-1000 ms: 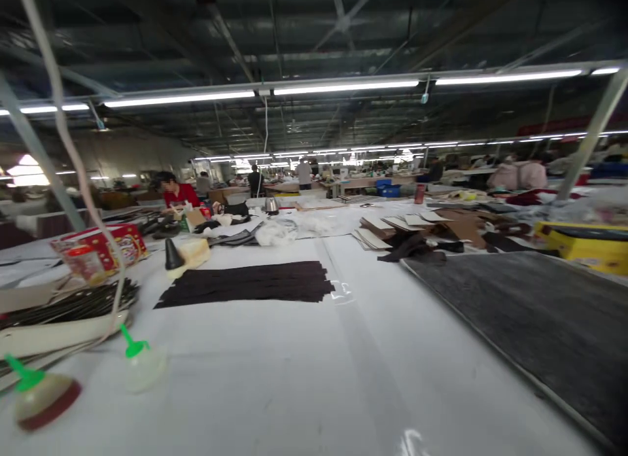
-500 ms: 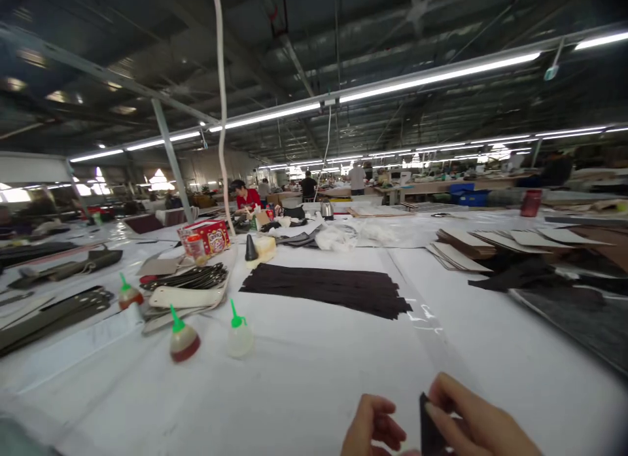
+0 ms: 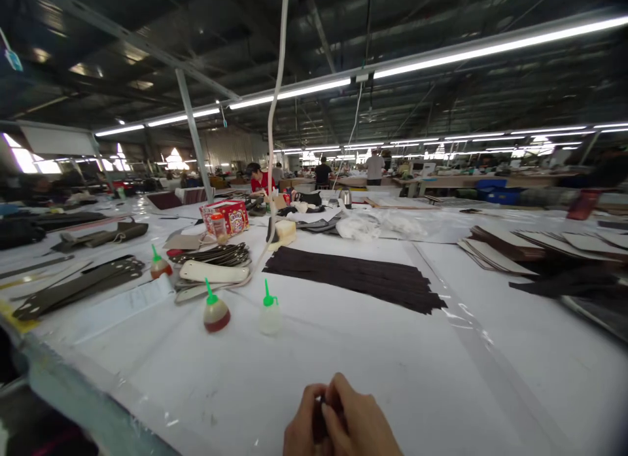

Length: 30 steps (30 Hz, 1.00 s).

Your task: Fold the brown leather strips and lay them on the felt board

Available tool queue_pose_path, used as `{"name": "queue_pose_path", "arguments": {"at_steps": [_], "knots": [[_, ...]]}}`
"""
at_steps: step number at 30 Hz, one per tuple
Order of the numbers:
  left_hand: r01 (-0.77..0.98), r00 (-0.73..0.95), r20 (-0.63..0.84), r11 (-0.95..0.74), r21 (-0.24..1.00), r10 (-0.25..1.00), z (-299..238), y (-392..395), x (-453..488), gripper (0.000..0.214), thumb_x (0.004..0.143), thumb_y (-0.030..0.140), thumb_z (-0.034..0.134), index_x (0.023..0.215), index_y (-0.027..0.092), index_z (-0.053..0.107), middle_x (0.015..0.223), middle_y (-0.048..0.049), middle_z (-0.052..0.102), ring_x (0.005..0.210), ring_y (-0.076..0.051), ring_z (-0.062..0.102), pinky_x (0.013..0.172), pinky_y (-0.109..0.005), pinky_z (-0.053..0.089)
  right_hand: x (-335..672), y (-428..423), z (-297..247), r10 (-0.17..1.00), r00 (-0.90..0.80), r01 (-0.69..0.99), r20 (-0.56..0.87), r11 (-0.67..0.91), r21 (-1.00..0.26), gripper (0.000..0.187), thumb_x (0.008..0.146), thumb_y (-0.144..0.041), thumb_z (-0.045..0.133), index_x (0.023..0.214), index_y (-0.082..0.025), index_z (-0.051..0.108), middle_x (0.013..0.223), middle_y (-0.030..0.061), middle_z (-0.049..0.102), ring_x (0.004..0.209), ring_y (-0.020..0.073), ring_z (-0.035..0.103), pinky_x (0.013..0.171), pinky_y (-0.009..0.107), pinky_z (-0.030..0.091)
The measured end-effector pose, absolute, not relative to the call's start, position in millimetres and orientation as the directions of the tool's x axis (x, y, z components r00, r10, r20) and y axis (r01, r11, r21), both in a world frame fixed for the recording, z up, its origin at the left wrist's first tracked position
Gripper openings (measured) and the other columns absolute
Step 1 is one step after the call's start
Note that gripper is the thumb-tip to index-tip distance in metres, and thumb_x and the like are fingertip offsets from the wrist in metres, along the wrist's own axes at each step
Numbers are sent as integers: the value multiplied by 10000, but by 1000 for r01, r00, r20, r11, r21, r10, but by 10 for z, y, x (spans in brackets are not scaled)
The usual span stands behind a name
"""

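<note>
My left hand (image 3: pixel 304 424) and my right hand (image 3: pixel 360 422) are pressed together at the bottom edge of the view, over the white table (image 3: pixel 343 364). Both sets of fingers are curled around a small dark piece (image 3: pixel 321 418), mostly hidden between them. A row of dark brown strips (image 3: pixel 353 276) lies flat on the table farther ahead. Two glue bottles with green nozzles (image 3: pixel 216 310) (image 3: pixel 269 312) stand to the left of my hands.
A third bottle (image 3: pixel 159 266), pale and dark strap pieces (image 3: pixel 213 263), a red box (image 3: pixel 226 216) and a hanging white hose (image 3: pixel 275 109) are at left. Stacks of brown board (image 3: pixel 510 243) lie at right. A person in red (image 3: pixel 260 180) works at the far end.
The view has swung left and down. My hands came into sight holding a dark piece, then closed together around it so it is nearly hidden.
</note>
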<state>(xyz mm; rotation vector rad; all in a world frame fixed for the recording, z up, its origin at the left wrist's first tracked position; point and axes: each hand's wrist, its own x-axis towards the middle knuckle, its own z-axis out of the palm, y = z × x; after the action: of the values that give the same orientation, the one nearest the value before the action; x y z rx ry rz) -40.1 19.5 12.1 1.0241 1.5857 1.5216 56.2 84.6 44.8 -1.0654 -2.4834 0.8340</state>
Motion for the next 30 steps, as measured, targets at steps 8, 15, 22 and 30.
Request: {"name": "queue_pose_path", "arguments": {"at_steps": [8, 15, 22, 30], "knots": [[-107, -482, -86, 39, 993, 872, 229, 67, -695, 352, 714, 367, 662, 997, 159, 645, 869, -60, 701, 831, -234, 639, 742, -307, 500, 448, 678, 593, 741, -647, 378, 179, 515, -769, 200, 899, -240, 402, 1038, -227, 546, 902, 34, 638, 823, 194, 591, 729, 295, 435], [-217, -527, -195, 91, 972, 827, 170, 59, -959, 407, 589, 340, 751, 924, 130, 651, 737, -40, 665, 671, -204, 622, 573, -283, 493, 516, 870, 757, 715, -685, 377, 139, 512, -772, 337, 858, -300, 502, 1171, -200, 575, 1137, 100, 599, 1063, 249, 541, 923, 381, 412], [-280, -569, -260, 113, 953, 780, 364, 15, -1262, 403, 578, 288, 843, 909, 109, 697, 842, -61, 704, 791, -195, 637, 635, -229, 537, 808, 1031, 768, 437, -791, 405, -429, -151, -902, 269, 615, -161, 670, 883, -173, 645, 653, -34, 610, 530, 116, 560, 520, 208, 452], [-466, -587, -466, 195, 863, 662, 262, -6, -1643, 152, 710, -39, 641, 763, 97, 687, 803, -14, 722, 653, -165, 663, 548, -261, 607, 2429, 1309, 869, 327, -709, 500, -625, -392, -772, 321, 566, -214, 714, 872, -151, 636, 644, -50, 613, 472, 71, 521, 475, 152, 428]]}}
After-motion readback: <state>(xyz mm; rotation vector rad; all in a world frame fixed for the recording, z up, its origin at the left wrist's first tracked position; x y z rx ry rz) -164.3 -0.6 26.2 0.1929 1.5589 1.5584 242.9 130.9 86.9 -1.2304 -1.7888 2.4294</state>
